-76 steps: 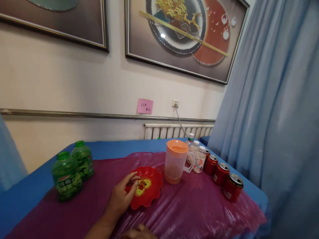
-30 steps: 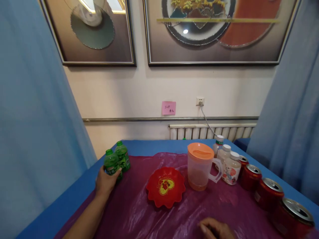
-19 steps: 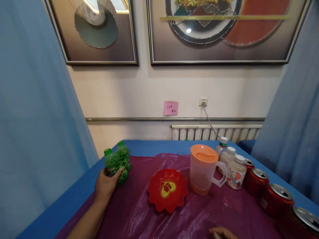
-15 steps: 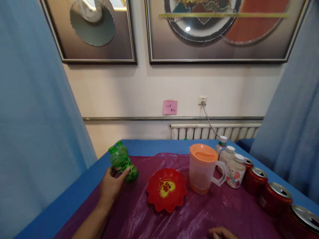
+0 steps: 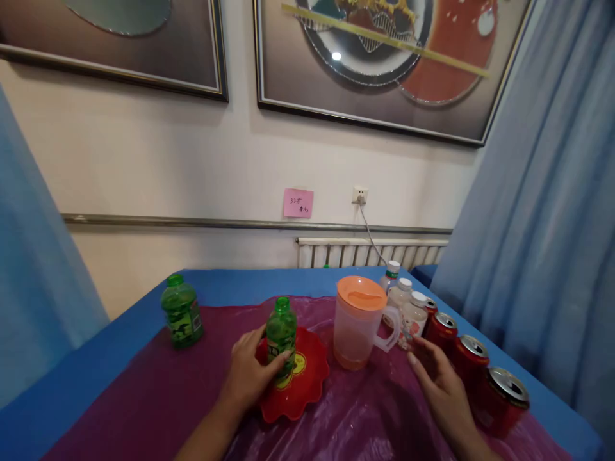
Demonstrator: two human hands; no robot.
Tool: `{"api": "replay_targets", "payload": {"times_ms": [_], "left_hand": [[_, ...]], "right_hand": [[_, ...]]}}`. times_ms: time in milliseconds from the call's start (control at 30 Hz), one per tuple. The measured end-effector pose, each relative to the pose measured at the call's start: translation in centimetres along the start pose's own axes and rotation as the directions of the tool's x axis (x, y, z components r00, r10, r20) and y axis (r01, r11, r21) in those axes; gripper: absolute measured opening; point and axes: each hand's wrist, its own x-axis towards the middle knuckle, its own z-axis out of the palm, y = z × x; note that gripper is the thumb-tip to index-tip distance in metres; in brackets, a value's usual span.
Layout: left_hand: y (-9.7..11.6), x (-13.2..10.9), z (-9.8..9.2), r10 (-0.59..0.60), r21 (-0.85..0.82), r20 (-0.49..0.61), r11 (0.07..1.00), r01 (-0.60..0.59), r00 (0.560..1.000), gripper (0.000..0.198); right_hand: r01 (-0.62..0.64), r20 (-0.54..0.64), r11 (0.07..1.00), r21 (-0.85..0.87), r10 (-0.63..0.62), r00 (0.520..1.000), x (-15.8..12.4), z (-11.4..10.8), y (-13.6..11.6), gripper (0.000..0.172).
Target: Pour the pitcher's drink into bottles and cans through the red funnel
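Note:
My left hand (image 5: 252, 371) is closed around a small green plastic bottle (image 5: 282, 333), upright and capless, at the red scalloped plate (image 5: 307, 384); I cannot tell whether its base touches the plate. Right of the plate stands a clear pitcher (image 5: 353, 336) with an orange lid. My right hand (image 5: 437, 378) is open with nothing in it, its fingertips near the pitcher's handle and a white-capped jar with a printed label (image 5: 413, 317). Another green bottle (image 5: 181, 314) stands at the left.
Several red drink cans (image 5: 502, 400) line the right side, behind them a second white-capped jar (image 5: 398, 298) and a white-capped bottle (image 5: 390, 275). A wrinkled purple plastic sheet (image 5: 144, 384) covers much of the blue table (image 5: 216, 282). Blue curtains (image 5: 519, 243) hang on both sides.
My left hand has carried one green bottle rightward, away from the other, to the plate. My right hand has come up from the bottom edge toward the pitcher's handle. The view has turned and tilted.

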Motion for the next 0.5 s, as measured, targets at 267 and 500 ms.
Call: {"api": "replay_targets", "payload": {"times_ms": [267,500], "left_hand": [[-2.5,-1.5,0.8,0.192,0.058,0.021,0.979,-0.193,0.981,0.059],[-3.0,-1.8,0.9,0.252,0.047,-0.022,0.967,-0.250,0.968,0.057]], "right_hand": [[0.100,0.065,0.994,-0.048,-0.097,0.993,4.1,5.0,-1.8,0.050],[0.001,0.013,0.998,0.059,-0.002,1.000,5.6,6.8,-2.7,0.061]]}}
